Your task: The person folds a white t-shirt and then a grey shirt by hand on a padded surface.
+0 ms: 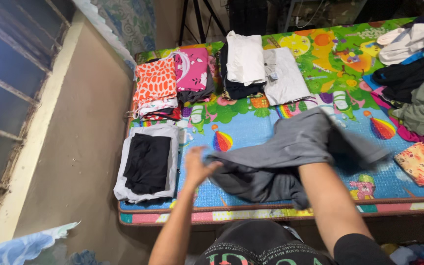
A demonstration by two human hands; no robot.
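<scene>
My left hand (196, 165) pinches the left edge of a grey garment (290, 152) that is lifted and bunched above a colourful play mat (251, 132). My right forearm reaches up into the cloth from below. My right hand is hidden under the grey fabric, so its grip cannot be seen. The garment hangs in folds over the mat's front middle, and it is blurred from motion.
Folded stacks lie on the mat: black on white (147, 164) at front left, orange patterned (155, 88), pink (192, 71), white on black (244, 61), grey (284, 76). A loose clothes heap (418, 73) sits at right. A wall and window stand left.
</scene>
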